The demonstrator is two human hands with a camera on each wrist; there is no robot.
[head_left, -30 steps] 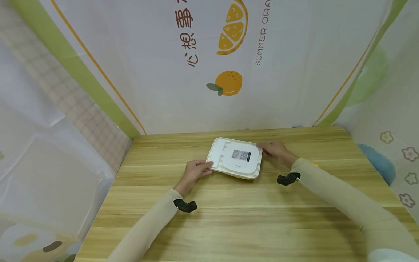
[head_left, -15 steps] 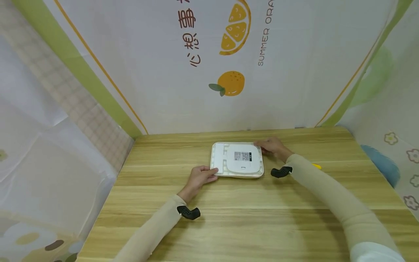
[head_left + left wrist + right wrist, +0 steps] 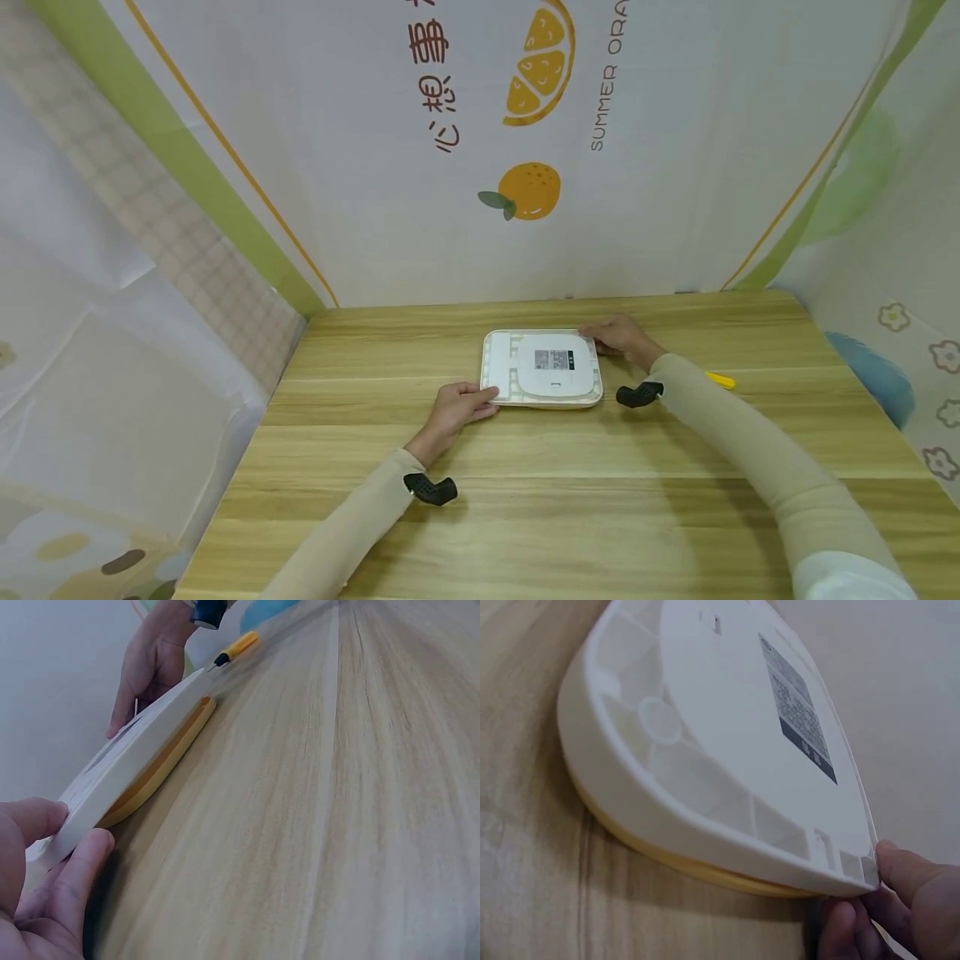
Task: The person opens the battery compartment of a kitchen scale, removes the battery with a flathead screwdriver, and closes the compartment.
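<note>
Head: device (image 3: 558, 385) lay underside up on or just above table (image 3: 555, 508), left hand (image 3: 452, 408) and right hand (image 3: 622, 335) pinching diagonal corners, probably for balance. Left wrist: thumb (image 3: 36, 817) over, fingers (image 3: 75, 881) under; tool (image 3: 241, 646) lay beyond. Right wrist: corner pinched.

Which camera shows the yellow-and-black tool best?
The left wrist view: there the yellow-and-black tool shows its yellow handle, black part and thin tip. The head view shows only a yellow end, with the right sleeve covering the rest. The right wrist view doesn't show it.
</note>
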